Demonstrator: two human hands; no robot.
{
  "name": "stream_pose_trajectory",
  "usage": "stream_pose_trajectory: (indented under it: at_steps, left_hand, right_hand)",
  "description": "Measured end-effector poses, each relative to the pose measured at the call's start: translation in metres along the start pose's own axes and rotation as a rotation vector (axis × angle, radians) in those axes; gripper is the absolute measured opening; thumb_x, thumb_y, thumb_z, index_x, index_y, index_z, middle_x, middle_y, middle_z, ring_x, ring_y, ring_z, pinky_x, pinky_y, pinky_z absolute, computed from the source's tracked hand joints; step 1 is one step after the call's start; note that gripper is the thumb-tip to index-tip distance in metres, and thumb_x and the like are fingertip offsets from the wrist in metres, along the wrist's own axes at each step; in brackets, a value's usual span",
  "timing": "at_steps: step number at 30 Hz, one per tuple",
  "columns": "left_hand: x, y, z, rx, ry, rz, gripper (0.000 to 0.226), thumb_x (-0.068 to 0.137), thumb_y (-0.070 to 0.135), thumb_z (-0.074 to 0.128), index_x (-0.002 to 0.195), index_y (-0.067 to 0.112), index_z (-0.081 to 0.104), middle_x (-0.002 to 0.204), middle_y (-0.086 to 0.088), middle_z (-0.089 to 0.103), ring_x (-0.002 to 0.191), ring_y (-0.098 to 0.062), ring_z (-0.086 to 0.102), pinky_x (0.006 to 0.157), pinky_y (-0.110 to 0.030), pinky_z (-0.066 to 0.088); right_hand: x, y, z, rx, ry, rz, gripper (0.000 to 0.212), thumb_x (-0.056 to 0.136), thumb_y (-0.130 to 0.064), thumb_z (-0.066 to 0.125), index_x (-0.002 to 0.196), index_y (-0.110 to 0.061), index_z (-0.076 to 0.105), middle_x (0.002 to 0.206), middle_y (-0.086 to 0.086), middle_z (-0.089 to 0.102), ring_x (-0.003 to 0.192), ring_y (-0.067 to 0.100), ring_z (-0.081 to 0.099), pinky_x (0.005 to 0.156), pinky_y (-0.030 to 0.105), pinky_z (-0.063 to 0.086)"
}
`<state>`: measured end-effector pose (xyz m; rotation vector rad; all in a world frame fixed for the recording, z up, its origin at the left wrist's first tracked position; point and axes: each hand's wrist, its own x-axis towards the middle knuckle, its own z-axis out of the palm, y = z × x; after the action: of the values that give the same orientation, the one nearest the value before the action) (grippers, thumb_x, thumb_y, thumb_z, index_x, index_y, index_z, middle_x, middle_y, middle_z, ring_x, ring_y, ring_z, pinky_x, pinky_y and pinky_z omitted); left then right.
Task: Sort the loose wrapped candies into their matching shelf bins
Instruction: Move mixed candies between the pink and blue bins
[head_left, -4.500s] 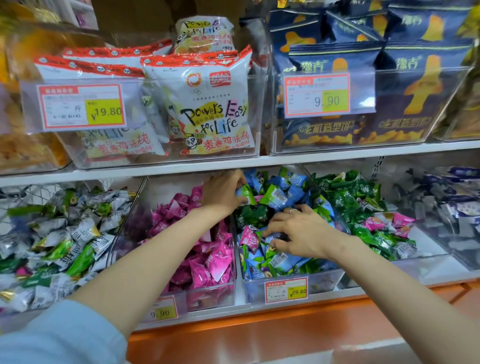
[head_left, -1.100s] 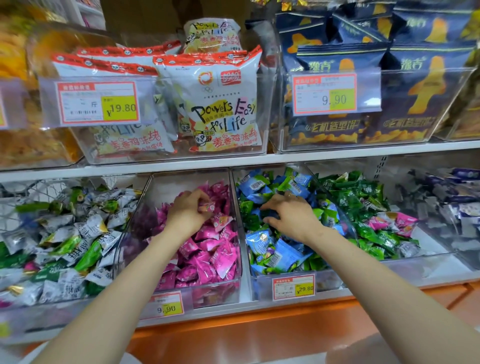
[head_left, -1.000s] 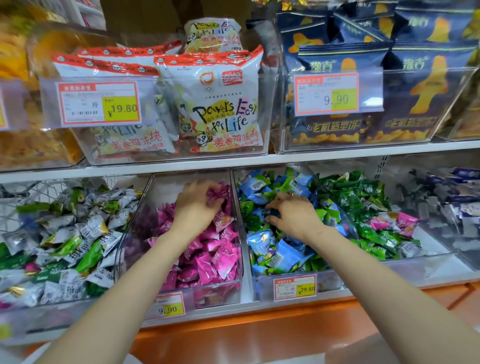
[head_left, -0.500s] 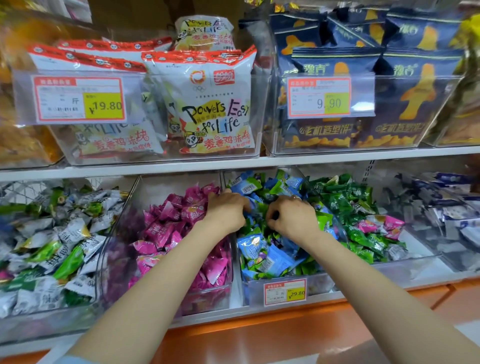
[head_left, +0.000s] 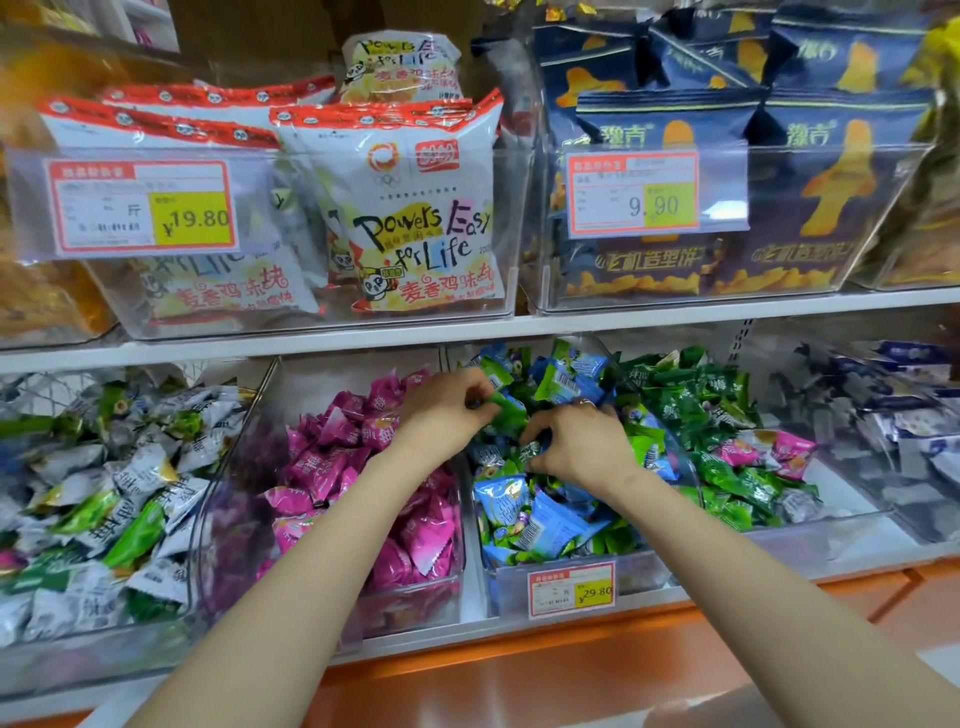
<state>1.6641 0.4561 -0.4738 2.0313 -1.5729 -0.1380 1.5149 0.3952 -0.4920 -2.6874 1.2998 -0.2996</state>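
Head view: your left hand (head_left: 447, 418) has crossed from the pink bin (head_left: 410, 605) and now pinches a green candy (head_left: 506, 413) over the mixed blue bin (head_left: 644, 574). Your right hand (head_left: 584, 449), just beside those fingers, grips a dark green candy (head_left: 531, 451); both now likely cull strays here.

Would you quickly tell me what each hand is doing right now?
Left hand: pinches a green candy.
Right hand: fingers curled, pinches a dark green candy.
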Motion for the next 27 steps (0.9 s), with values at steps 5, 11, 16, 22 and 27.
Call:
stream_pose_trajectory:
  at_steps: [5, 11, 16, 22, 27]
  left_hand:
    - [-0.004, -0.002, -0.006, -0.241, 0.209, -0.074, 0.011, 0.086, 0.025, 0.064, 0.083, 0.022, 0.054, 0.083, 0.007, 0.059, 0.084, -0.015, 0.058, 0.078, -0.03, 0.048]
    - [-0.005, 0.006, 0.0, -0.511, 0.243, -0.166, 0.012, 0.084, 0.016, 0.067, 0.079, 0.016, 0.057, 0.085, -0.002, 0.062, 0.081, -0.015, 0.055, 0.076, -0.025, 0.043]
    - [-0.013, 0.019, 0.004, -0.754, 0.055, -0.118, 0.011, 0.088, 0.016, 0.063, 0.078, 0.021, 0.063, 0.082, 0.002, 0.065, 0.085, -0.022, 0.064, 0.085, -0.035, 0.054]
    - [-0.021, 0.03, -0.005, -0.932, -0.12, -0.087, 0.026, 0.098, 0.028, 0.045, 0.093, 0.012, 0.065, 0.093, -0.001, 0.07, 0.089, -0.012, 0.067, 0.083, -0.021, 0.053]
    - [-0.023, 0.034, -0.002, -0.801, -0.162, 0.023, 0.017, 0.094, 0.036, 0.049, 0.095, 0.026, 0.062, 0.108, 0.005, 0.065, 0.103, -0.005, 0.06, 0.097, -0.03, 0.047]
  right_hand:
    - [-0.003, 0.005, -0.019, 0.546, 0.184, 0.01, 0.03, 0.067, -0.023, 0.08, 0.085, -0.038, 0.06, 0.102, -0.007, 0.065, 0.099, 0.016, 0.056, 0.086, 0.033, 0.044]
    - [-0.02, 0.011, -0.035, 0.929, 0.114, -0.009, 0.047, 0.071, -0.007, 0.078, 0.108, -0.029, 0.061, 0.106, -0.006, 0.061, 0.103, 0.013, 0.052, 0.077, 0.021, 0.042]
    - [-0.023, 0.013, -0.029, 0.946, 0.038, 0.004, 0.062, 0.075, -0.005, 0.075, 0.132, -0.02, 0.052, 0.081, -0.002, 0.053, 0.088, 0.02, 0.054, 0.062, 0.009, 0.04]
    - [-0.029, 0.027, -0.03, 0.909, 0.024, -0.032, 0.039, 0.073, -0.007, 0.077, 0.1, -0.027, 0.059, 0.108, 0.004, 0.055, 0.09, 0.023, 0.052, 0.078, 0.03, 0.047]
    - [-0.037, 0.04, -0.034, 0.87, 0.09, -0.073, 0.039, 0.073, -0.008, 0.077, 0.094, -0.03, 0.053, 0.099, -0.009, 0.056, 0.079, 0.009, 0.047, 0.067, 0.015, 0.043]
